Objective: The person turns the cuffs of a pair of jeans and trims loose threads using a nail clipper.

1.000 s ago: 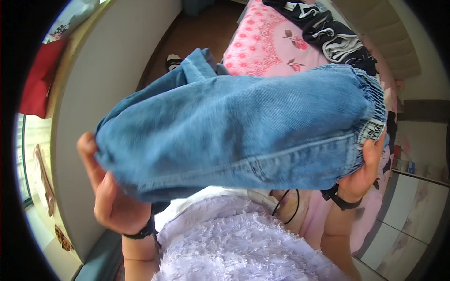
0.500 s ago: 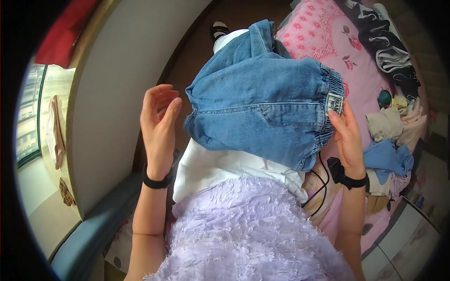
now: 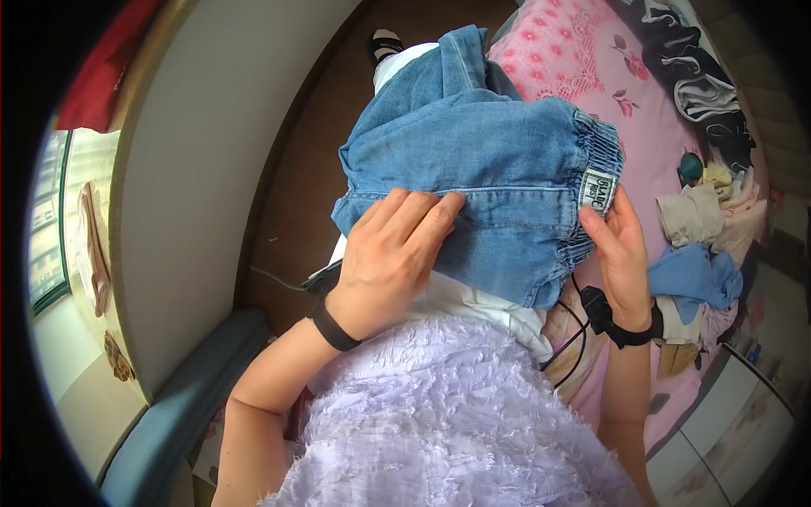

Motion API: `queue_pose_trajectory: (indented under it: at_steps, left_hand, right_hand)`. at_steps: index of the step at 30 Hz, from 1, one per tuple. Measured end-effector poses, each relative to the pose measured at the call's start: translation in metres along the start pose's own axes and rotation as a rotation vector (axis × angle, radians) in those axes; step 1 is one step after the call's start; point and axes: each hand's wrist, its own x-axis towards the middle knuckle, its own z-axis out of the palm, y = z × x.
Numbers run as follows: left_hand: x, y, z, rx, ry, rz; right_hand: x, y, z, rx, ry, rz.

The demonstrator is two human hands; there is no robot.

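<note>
Blue jeans [image 3: 473, 152] with a gathered elastic waistband lie across my lap over white fabric [image 3: 456, 296]. A sewn label [image 3: 596, 191] with dark lettering sits on the waistband. My right hand [image 3: 618, 241] pinches the waistband at this label, thumb on top. Lying on the denim near the middle seam, my left hand [image 3: 397, 249] has its fingers stretched out, slightly bent, and its palm down. Both wrists wear black bands.
To the right is a bed with a pink floral cover [image 3: 583, 59]. Rumpled clothes [image 3: 697, 279] are piled along its far side, with dark garments [image 3: 705, 84] above them. A black cable [image 3: 583, 334] runs beside my lap. A pale wall [image 3: 203, 169] stands on the left.
My left hand has moved right, from beside the jeans onto the denim. My right hand keeps its hold on the waistband, nearly still.
</note>
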Motion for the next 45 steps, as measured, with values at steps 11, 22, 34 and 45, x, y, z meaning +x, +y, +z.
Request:
queue_pose_trajectory:
  at_steps: [11,22,34,45]
  left_hand:
    - [-0.002,-0.006,-0.003,0.198,-0.092,0.152]
    - [-0.001,-0.009,0.001,0.168,-0.054,0.159]
    - [0.002,-0.004,-0.002,0.213,-0.158,0.117]
    - [0.002,-0.001,0.000,0.118,-0.072,0.084]
  right_hand:
    - [0.007,0.008,-0.003,-0.014,0.002,0.018]
    - [0.006,0.011,-0.005,0.001,0.002,0.036]
    - [-0.010,-0.011,0.005,0.067,0.024,-0.008]
    - [-0.014,-0.016,0.008,0.064,0.009,-0.012]
